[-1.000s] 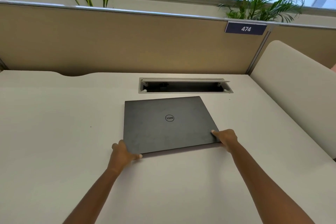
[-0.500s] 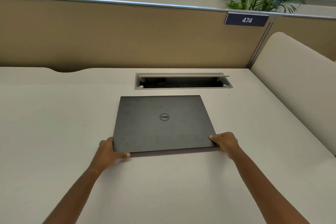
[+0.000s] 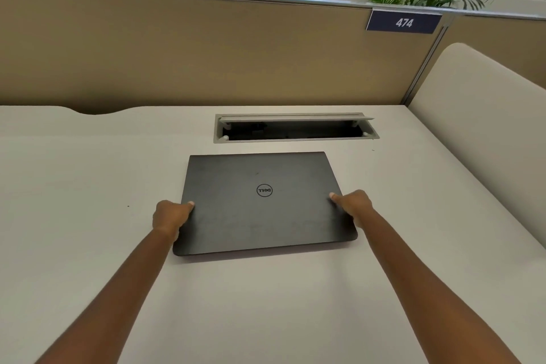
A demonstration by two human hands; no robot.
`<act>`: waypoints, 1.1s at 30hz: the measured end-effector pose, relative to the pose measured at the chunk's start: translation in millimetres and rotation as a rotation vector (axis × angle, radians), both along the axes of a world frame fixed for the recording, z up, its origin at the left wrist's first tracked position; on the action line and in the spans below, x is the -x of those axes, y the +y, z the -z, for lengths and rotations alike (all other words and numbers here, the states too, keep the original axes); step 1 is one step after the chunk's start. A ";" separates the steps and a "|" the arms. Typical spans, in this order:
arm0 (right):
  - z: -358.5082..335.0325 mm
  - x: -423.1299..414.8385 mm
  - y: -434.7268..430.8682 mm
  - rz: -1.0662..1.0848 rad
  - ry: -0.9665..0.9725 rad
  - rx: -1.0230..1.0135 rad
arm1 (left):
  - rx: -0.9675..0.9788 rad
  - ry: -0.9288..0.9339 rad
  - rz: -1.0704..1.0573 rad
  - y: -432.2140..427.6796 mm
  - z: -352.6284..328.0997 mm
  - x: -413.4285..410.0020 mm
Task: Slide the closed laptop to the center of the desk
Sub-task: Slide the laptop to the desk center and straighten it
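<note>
The fingers of the left hand (image 3: 169, 216) curl out of sight under the laptop (image 3: 263, 204) edge at 9 o'clock; only the thumb shows. The right hand (image 3: 353, 205) hides its fingers likewise at 3 o'clock. Both forearms and the table (image 3: 88, 174) are cut off by the frame's bottom edge. The cable tray (image 3: 295, 128) interior is too dark to read.
</note>
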State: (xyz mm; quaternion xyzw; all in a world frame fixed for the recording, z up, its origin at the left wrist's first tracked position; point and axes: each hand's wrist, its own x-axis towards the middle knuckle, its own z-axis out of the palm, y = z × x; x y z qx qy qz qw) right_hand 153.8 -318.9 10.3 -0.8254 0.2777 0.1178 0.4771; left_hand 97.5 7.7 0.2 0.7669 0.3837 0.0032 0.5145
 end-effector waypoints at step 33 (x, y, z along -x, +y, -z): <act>29.2 17.5 14.6 0.123 -0.210 0.034 | -0.179 -0.099 -0.056 -5.5 18.8 15.2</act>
